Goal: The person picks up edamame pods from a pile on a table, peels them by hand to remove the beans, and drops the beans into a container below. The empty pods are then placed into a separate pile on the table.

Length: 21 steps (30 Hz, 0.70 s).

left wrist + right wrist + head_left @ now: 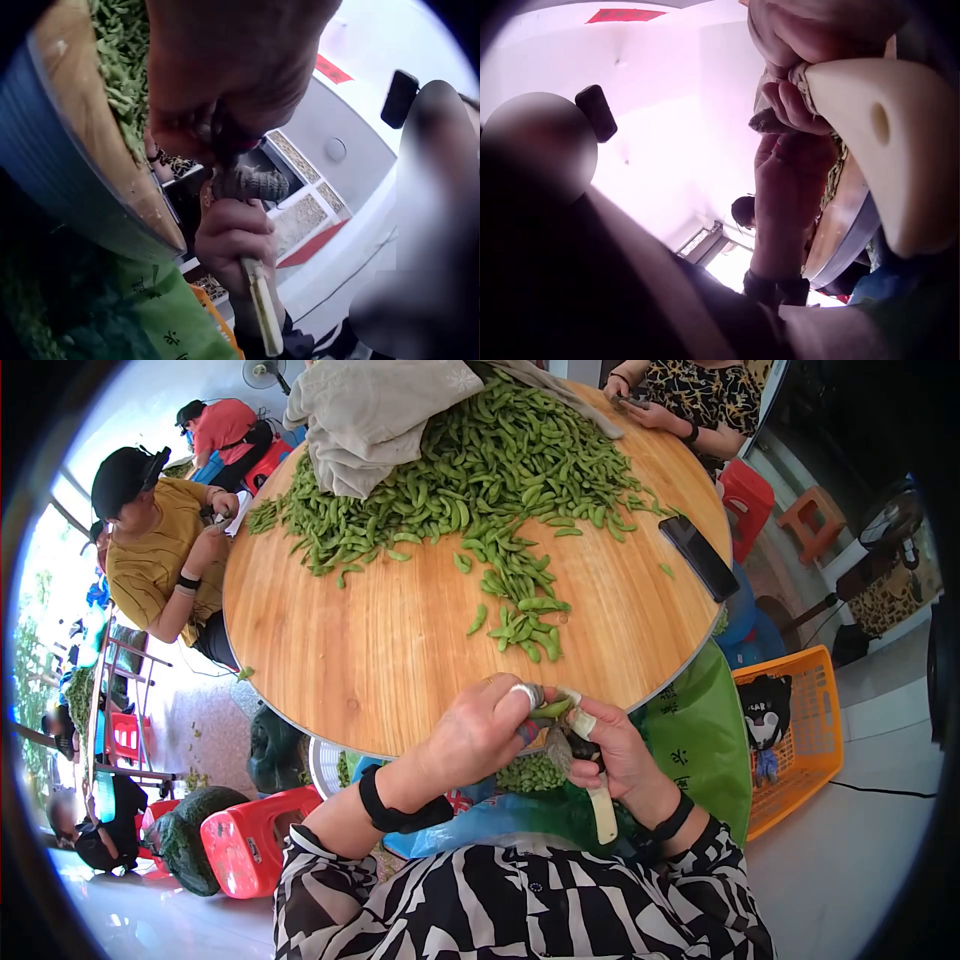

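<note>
My left hand (pixel 478 728) is over the table's near edge and pinches a green soybean pod (pixel 551 709) at its fingertips. Meeting it from the other side, my right hand (pixel 622 756) has its fingers curled round a tool with a cream handle (pixel 603 815); the tool's working end is hidden by fingers. In the right wrist view this handle (pixel 911 161) shows a hole near its end. Knitted grey cloth (pixel 251 184) wraps a finger of the right hand. A trail of loose pods (pixel 525 630) lies just ahead of both hands.
A large pod heap (pixel 520 460), partly under a grey cloth (pixel 375 420), covers the table's far side (pixel 330 630). A black phone (pixel 700 558) lies at the right edge. Shelled beans (pixel 530 772) show below my hands. An orange basket (pixel 800 760) stands right; other people sit around.
</note>
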Each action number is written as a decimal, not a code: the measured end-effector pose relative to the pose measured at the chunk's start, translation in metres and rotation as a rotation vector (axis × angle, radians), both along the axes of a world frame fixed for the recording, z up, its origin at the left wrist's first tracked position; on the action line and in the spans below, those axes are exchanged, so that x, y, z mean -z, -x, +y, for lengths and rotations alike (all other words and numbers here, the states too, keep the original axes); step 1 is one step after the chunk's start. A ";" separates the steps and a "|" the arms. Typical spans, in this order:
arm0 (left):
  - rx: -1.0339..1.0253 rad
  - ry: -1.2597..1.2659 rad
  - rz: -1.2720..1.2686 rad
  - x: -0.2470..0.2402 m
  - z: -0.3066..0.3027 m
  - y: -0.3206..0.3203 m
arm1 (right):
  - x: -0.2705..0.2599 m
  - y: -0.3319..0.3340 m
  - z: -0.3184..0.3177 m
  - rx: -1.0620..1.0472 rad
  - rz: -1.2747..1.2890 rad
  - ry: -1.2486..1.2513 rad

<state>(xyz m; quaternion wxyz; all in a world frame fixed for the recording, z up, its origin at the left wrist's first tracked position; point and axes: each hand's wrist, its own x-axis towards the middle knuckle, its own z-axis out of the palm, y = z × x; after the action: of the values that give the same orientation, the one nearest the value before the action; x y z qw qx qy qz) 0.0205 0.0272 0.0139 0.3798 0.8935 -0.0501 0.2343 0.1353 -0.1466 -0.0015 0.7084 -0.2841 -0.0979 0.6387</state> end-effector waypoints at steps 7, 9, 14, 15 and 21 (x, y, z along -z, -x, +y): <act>0.053 0.094 0.026 -0.017 0.003 0.001 | -0.004 0.008 0.003 0.002 0.064 0.032; -0.004 0.161 0.028 -0.010 -0.004 0.000 | -0.005 0.010 0.005 0.054 -0.050 0.006; -0.141 0.628 0.123 -0.005 -0.021 -0.004 | -0.011 0.015 0.003 0.155 -0.265 0.007; -0.123 0.651 0.080 0.000 -0.023 -0.007 | -0.011 0.014 0.003 0.184 -0.339 -0.005; -0.024 0.760 0.316 -0.003 -0.020 -0.005 | -0.005 0.003 -0.009 0.226 -0.673 0.039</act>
<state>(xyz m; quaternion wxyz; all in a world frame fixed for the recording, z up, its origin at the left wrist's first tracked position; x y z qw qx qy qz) 0.0258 0.0071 0.0169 0.6831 0.7150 0.1093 0.1006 0.1326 -0.1555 0.0033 0.6969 -0.5013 -0.2817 0.4287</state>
